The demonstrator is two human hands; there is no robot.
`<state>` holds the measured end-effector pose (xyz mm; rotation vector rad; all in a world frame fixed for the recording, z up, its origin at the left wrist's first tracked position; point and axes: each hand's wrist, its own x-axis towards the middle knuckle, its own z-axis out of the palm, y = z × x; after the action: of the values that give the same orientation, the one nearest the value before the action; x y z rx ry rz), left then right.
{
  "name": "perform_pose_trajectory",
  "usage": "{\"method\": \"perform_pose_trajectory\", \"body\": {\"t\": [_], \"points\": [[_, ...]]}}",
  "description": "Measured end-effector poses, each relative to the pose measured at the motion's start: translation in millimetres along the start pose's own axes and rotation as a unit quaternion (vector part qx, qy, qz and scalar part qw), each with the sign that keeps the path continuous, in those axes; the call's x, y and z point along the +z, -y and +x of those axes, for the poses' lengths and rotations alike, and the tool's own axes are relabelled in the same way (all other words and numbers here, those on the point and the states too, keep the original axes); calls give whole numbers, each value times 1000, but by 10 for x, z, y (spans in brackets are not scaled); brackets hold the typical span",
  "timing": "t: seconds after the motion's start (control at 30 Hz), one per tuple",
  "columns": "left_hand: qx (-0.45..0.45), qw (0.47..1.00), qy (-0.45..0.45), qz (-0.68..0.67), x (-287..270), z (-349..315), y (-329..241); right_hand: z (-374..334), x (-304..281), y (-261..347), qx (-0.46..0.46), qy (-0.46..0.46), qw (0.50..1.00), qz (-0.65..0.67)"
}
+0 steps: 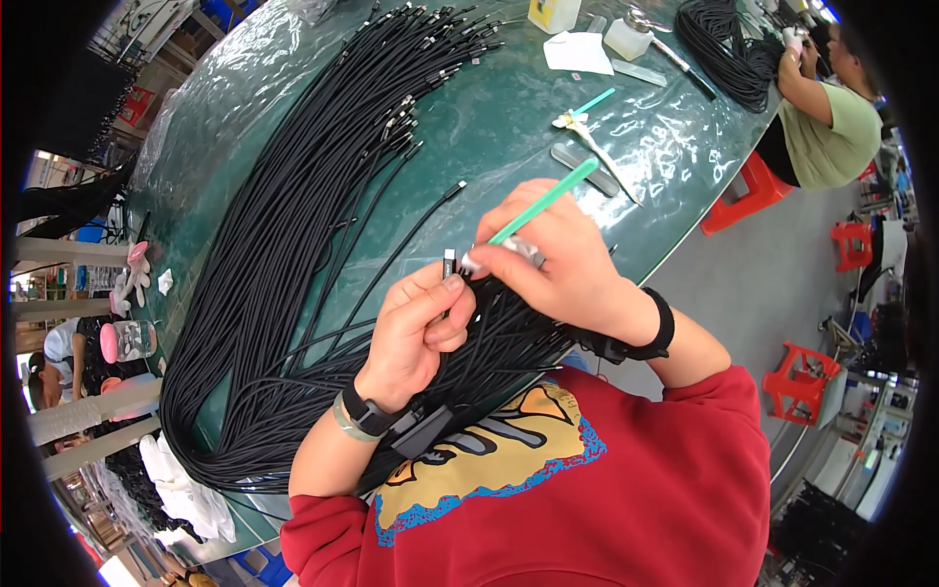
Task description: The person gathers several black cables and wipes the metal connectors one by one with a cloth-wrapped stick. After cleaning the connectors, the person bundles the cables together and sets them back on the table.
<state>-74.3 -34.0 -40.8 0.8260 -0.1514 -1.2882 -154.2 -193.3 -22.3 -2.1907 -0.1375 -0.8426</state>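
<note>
My left hand (421, 328) pinches a black cable's connector (449, 264), its silvery tip pointing up. Close beside it, my right hand (558, 254) grips a flat green stick (546, 202) that slants up to the right. Some white cloth (525, 250) shows between the right fingers, and a white bit of it reaches toward the connector. I cannot tell whether cloth and connector touch. A large bundle of black cables (264, 215) curves over the table and under both hands, with most of its connector ends at the far side.
On the green covered table (509, 108) lie another green stick (594, 102) with white cloth, a pointed tool (616, 171), white paper (577, 53) and a clear bottle (628, 39). A cable coil (726, 54) sits far right, near a seated person (831, 122) and red stool (748, 196).
</note>
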Motion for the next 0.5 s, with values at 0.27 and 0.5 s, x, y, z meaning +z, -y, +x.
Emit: {"method": "perform_pose_trajectory", "body": {"t": [0.27,0.5], "points": [[-9,1000,5,-15,-26,0,-9,10,14,24,-7,-3,1000,-15],[-10,1000,-3,1,-7,2,-28,51,-44,35,29,-41,997,-52]]}}
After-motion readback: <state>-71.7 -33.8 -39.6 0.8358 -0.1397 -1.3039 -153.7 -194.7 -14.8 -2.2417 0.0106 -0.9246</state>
